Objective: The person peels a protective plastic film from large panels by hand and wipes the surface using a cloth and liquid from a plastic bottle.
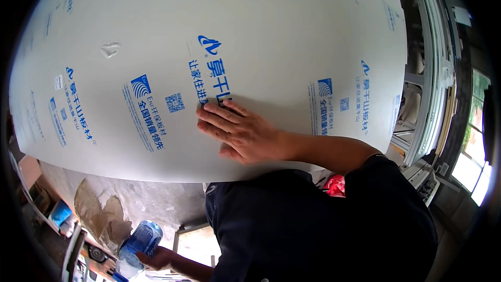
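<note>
Nearest the camera, a dark navy shirt [313, 224] across the lower frame. Right hand [242, 131] laid flat on a large white board [209, 15] with blue print, fingers [216, 117] extended, slightly spread and pressing on its surface — board filling most of the view, held in front of the body. Low at the left, left hand [156, 258] with fingers wrapped around a blue plastic bottle [141, 240]. Beyond it, stained concrete floor [151, 198] — a window [472, 151] at far right.
</note>
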Available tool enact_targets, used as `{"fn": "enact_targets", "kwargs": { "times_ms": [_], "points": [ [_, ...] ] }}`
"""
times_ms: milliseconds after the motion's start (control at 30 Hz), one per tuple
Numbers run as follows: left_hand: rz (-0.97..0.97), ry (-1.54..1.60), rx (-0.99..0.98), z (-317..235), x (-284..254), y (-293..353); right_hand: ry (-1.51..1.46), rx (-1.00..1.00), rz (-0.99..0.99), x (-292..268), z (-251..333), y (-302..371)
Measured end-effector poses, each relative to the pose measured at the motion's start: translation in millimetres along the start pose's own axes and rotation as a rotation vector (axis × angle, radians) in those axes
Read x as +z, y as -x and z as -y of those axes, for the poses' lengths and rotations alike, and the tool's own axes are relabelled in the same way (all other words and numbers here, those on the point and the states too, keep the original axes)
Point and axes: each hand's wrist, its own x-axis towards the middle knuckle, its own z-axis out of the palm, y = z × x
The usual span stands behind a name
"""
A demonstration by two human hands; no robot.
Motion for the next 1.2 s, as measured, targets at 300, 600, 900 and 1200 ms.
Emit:
{"fn": "enact_targets", "kwargs": {
  "times_ms": [300, 600, 900, 1200],
  "points": [
    [0.178, 0.149, 0.111, -16.0, -13.6, -8.6, 0.253, 0.836, -0.262, -37.7, -87.8, 154.6],
    [0.471, 0.209, 0.115, -5.6, -48.5, 17.7, 0.299, 1.223, -0.393, 0.5, -49.8, 268.3],
    [0.683, 0.156, 0.14, 6.7, -106.8, 115.6, -0.077, 0.447, -0.096, 42.6, 137.3, 271.7],
    [1.316, 0.0, -0.131, -47.0, -154.8, 260.7, -0.597, -0.082, -0.604, 18.4, 192.1, 301.6]
  ]
}}
